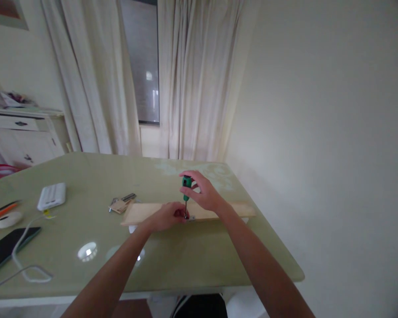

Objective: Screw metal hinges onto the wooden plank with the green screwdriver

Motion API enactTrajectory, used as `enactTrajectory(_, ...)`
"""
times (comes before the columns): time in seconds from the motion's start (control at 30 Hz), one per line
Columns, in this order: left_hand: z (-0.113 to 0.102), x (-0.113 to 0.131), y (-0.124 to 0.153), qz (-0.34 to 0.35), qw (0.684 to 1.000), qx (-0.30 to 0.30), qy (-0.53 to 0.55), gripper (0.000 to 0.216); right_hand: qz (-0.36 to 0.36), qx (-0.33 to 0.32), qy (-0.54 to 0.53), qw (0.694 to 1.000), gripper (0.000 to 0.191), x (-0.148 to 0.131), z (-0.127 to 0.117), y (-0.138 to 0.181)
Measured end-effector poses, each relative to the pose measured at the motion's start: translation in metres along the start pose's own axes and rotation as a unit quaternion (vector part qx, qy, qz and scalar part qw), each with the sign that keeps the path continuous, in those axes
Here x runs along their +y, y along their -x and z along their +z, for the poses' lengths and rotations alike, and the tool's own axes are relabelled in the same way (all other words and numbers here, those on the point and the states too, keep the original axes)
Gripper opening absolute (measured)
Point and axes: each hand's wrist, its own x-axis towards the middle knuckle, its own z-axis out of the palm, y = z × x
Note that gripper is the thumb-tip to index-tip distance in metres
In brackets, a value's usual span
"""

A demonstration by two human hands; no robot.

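A green-handled screwdriver (pixel 186 182) stands upright in my right hand (pixel 204 192), whose fingers are wrapped round the handle. Its shaft points down at the near edge of a long pale wooden board (pixel 227 211). A small metal plate (pixel 192 217) sits on that edge, just right of the screwdriver's tip. Beside the tip, my left hand (pixel 167 216) rests on the board with its fingertips pinched together. What those fingers hold, if anything, is too small and hidden to name.
Left of the board lie small metal parts and a brown piece (pixel 121 204). Farther left on the green table (pixel 199 260) are a white box-shaped device (pixel 52 196), a cable (pixel 20 247), a dark phone-like slab (pixel 6 247), a white roll (pixel 9 220) and an orange tool (pixel 1 212). A wall borders the right.
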Motion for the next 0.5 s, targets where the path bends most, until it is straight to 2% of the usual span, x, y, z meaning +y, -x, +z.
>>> enactTrajectory(0.1, -0.005, 0.002, -0.002, 0.019, 0.999, -0.038, 0.025, 0.023, -0.036, 0.038, 0.117, 0.992, 0.022, -0.008, -0.010, -0.005)
enactTrajectory(0.17, -0.009, 0.004, -0.005, 0.017, 0.997, -0.064, 0.037, 0.020, -0.057, 0.003, 0.130, 0.990, 0.019, -0.013, -0.015, -0.010)
enactTrajectory(0.23, -0.013, 0.007, -0.007, 0.009, 0.996, -0.080, 0.036, 0.019, -0.062, -0.041, 0.129, 0.989, 0.031, -0.019, -0.017, -0.015)
enactTrajectory(0.3, -0.017, 0.010, -0.011, 0.008, 0.995, -0.098, 0.027, 0.021, -0.051, -0.063, 0.146, 0.986, 0.034, -0.022, -0.017, -0.019)
enactTrajectory(0.37, -0.021, 0.013, -0.017, 0.012, 0.990, -0.135, 0.025, 0.028, -0.021, -0.068, 0.188, 0.980, 0.022, -0.025, -0.015, -0.021)
enactTrajectory(0.43, -0.025, 0.015, -0.025, 0.010, 0.983, -0.181, 0.027, 0.032, 0.021, -0.062, 0.229, 0.971, 0.022, -0.025, -0.014, -0.020)
enactTrajectory(0.5, -0.028, 0.019, -0.033, 0.005, 0.978, -0.210, 0.017, 0.030, 0.043, -0.061, 0.218, 0.973, 0.021, -0.025, -0.015, -0.017)
